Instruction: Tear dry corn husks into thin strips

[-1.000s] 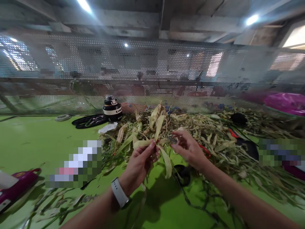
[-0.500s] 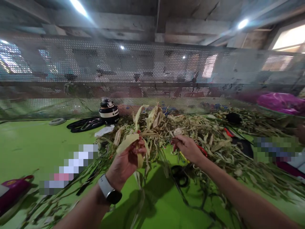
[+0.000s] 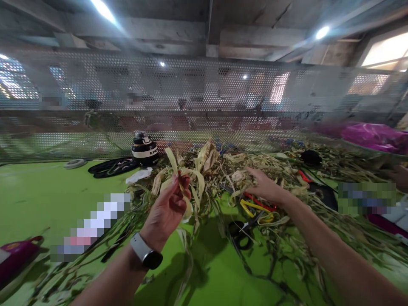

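Observation:
My left hand [image 3: 170,204], with a watch on its wrist, is closed on pale dry corn husk strips [image 3: 198,182]. They stick up and hang down around the fingers. My right hand [image 3: 266,185] reaches over the pile of dried husks [image 3: 287,174], thumb and fingers apart with nothing visible between them; some fingertips are hard to make out. Close to its fingertips lies a whitish rounded bundle [image 3: 237,176]. Beneath it are red handles [image 3: 259,202] and yellow-handled scissors [image 3: 251,209]. Black-handled scissors [image 3: 240,231] lie nearer me on the green table [image 3: 213,263].
A black bottle [image 3: 145,151] stands behind on the left, beside a black flat item [image 3: 111,167] and a crumpled white tissue [image 3: 139,175]. A perforated metal screen [image 3: 191,93] runs across the back. Purple plastic [image 3: 376,138] is at far right.
My right hand has moved right and away from near the whitish bundle, opening its fingers and uncovering the yellow handles. My left hand still holds the husk, now turned slightly.

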`<act>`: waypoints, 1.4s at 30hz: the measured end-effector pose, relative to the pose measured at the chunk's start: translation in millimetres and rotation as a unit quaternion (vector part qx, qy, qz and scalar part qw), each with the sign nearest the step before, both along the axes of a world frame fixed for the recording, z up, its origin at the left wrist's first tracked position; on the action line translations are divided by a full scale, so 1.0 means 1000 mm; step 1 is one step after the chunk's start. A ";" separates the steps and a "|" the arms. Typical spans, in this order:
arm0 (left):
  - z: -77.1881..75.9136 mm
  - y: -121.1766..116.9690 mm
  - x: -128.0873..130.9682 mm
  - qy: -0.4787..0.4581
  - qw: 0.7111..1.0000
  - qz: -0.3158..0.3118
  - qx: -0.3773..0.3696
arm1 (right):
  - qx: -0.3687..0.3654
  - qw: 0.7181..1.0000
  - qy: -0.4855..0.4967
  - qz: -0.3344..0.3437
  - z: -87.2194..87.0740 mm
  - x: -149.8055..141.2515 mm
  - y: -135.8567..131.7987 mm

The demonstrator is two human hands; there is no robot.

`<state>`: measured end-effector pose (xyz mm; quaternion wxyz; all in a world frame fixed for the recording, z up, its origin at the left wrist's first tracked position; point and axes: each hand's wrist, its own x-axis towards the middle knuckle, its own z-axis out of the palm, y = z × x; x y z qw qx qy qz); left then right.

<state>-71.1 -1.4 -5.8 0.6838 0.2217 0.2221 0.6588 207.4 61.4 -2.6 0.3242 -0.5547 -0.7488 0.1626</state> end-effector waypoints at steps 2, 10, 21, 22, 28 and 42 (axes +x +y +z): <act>0.000 -0.003 0.007 0.017 0.999 0.004 -0.030 | -0.002 0.998 0.064 0.008 0.007 -0.004 -0.004; -0.010 -0.014 0.033 0.091 0.995 0.004 -0.038 | -0.118 0.977 0.096 0.148 0.007 -0.056 -0.048; -0.022 -0.022 0.043 0.114 0.993 -0.016 -0.008 | -0.163 0.934 0.239 0.211 -0.028 -0.095 -0.071; -0.022 -0.022 0.043 0.116 0.993 -0.008 -0.013 | -0.154 0.941 0.221 0.202 -0.028 -0.095 -0.071; -0.017 -0.019 0.042 0.156 0.986 0.048 -0.025 | -0.007 0.983 0.011 0.182 -0.028 -0.092 -0.076; -0.019 -0.020 0.038 0.266 0.963 0.000 -0.040 | 0.258 0.957 -0.051 0.124 -0.018 -0.082 -0.070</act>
